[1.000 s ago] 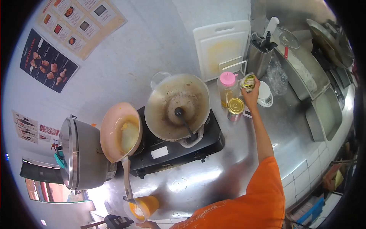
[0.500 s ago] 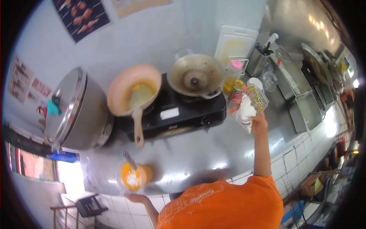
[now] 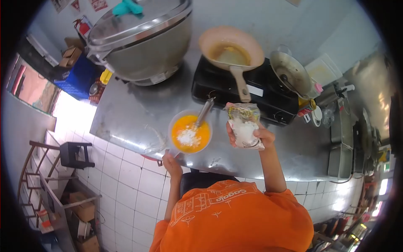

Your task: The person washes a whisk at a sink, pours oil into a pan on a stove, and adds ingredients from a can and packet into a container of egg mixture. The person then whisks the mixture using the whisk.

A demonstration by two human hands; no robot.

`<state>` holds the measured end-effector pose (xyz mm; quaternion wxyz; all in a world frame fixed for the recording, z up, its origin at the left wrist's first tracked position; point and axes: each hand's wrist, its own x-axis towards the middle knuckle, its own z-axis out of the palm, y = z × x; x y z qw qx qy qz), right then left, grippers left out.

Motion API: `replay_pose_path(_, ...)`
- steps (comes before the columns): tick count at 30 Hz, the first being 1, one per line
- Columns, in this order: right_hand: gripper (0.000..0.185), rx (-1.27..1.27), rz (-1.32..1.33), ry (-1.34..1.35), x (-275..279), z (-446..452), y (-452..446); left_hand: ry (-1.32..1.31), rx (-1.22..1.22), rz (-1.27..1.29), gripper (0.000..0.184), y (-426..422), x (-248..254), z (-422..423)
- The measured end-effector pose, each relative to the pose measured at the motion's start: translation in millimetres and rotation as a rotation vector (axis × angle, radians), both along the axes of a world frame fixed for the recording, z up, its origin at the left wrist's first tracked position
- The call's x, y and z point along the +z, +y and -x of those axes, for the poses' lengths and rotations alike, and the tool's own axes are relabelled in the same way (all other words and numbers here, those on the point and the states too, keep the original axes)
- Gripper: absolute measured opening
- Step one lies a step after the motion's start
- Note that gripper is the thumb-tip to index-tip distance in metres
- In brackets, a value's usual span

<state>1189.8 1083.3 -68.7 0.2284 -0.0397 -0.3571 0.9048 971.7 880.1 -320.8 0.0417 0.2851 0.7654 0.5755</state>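
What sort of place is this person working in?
Most likely a kitchen, perhaps a restaurant's: a frying pan sits on a black stove, and a very large lidded pot stands beside it on a long metal counter.

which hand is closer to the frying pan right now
Right. The right hand holds a packet just below the handle of the frying pan; the left hand is farther off, by the near edge of the metal counter.

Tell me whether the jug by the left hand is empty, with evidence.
Not empty: the jug holds orange liquid, with white powder on it and a metal-handled utensil leaning inside.
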Motion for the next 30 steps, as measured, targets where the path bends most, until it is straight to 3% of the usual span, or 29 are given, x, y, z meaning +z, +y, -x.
replay_pose_path(3,0.094,-0.023,-0.176,-0.217,-6,22,-3,-0.083,-0.041,-0.04,0.045,4,35,-2)
replay_pose_path(5,0.08,-0.176,-0.894,-0.489,12,45,-9,-0.197,-0.199,-0.04,0.042,1,34,3)
replay_pose_path(6,0.08,-0.154,-0.892,-0.487,16,53,-15,-0.204,-0.179,-0.035,0.042,1,34,5)
replay_pose_path(8,0.071,-0.257,-1.134,-0.827,18,64,-27,-0.133,-0.252,-0.049,0.04,1,39,6)
replay_pose_path(9,0.071,-0.239,-1.132,-0.824,14,69,-31,-0.109,-0.274,-0.043,0.038,3,52,7)
replay_pose_path(10,0.073,-0.332,-1.359,-0.92,10,73,-33,-0.116,-0.261,-0.038,0.038,1,44,10)
replay_pose_path(11,0.074,-0.431,-1.589,-1.009,8,77,-35,-0.063,-0.279,-0.019,0.043,-1,31,11)
replay_pose_path(12,0.074,-0.415,-1.59,-1.007,7,81,-37,-0.012,-0.299,0.002,0.054,-2,32,13)
replay_pose_path(17,0.072,-0.45,-2.1,-1.047,5,94,-37,-0.043,-0.339,0.007,0.045,0,46,12)
replay_pose_path(20,0.064,-0.493,-2.279,-1.054,-1,99,-31,0.016,-0.3,-0.037,0.042,2,54,10)
replay_pose_path(23,0.061,-0.494,-2.331,-0.954,-6,103,-29,-0.155,-0.303,-0.048,0.037,3,54,8)
replay_pose_path(26,0.062,-0.551,-2.397,-0.957,-6,106,-23,-0.057,-0.334,-0.04,0.042,1,47,11)
replay_pose_path(30,0.063,-0.494,-2.281,-0.931,-3,108,-24,-0.048,-0.341,-0.029,0.042,2,50,11)
